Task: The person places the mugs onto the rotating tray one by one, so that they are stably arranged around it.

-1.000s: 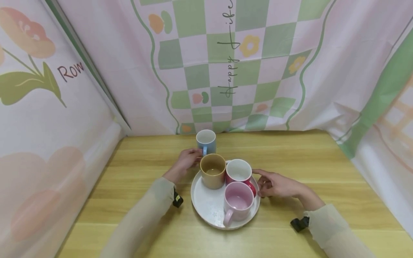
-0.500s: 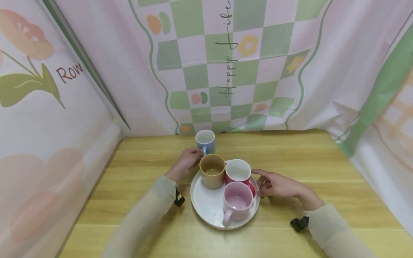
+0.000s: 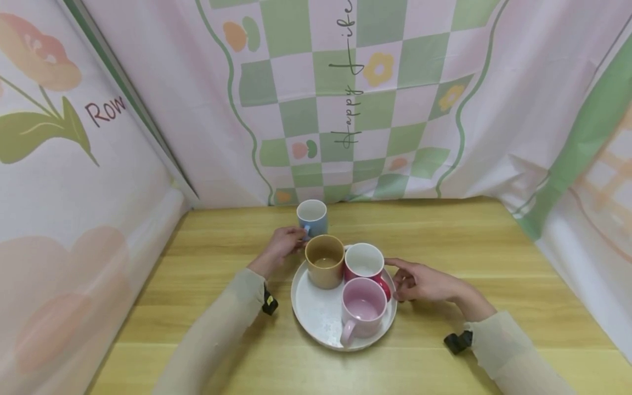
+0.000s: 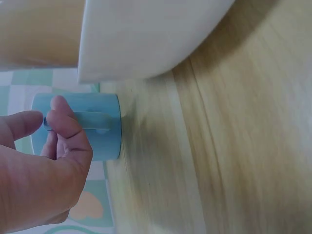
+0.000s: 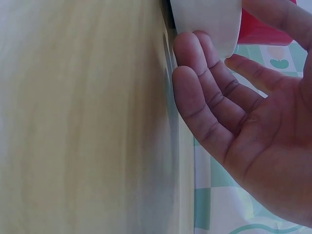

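Observation:
In the head view my left hand point(image 3: 285, 242) pinches the handle of a light blue mug point(image 3: 318, 225) behind the tray. The left wrist view shows thumb and fingertips on that handle point(image 4: 92, 120), the mug upright on the wood. A round white tray point(image 3: 316, 323) carries a tan mug point(image 3: 326, 277), a red mug with white inside point(image 3: 364, 262) and a pink mug point(image 3: 365, 315). My right hand point(image 3: 427, 282) is at the tray's right side, fingers loosely bent. In the right wrist view its fingertips point(image 5: 187, 48) overlap the tray wall point(image 5: 209, 19), beside the red mug point(image 5: 263, 27).
The wooden table point(image 3: 222, 351) surrounds the tray. A checked curtain point(image 3: 375, 126) hangs along the back edge, close behind the blue mug. More printed cloth point(image 3: 118, 186) walls the left side, and another sheet point(image 3: 592, 219) stands at the right.
The blue mug has shifted slightly left and its handle has turned leftward, with my left hand moving along. My right hand, the tray and its mugs have stayed in place.

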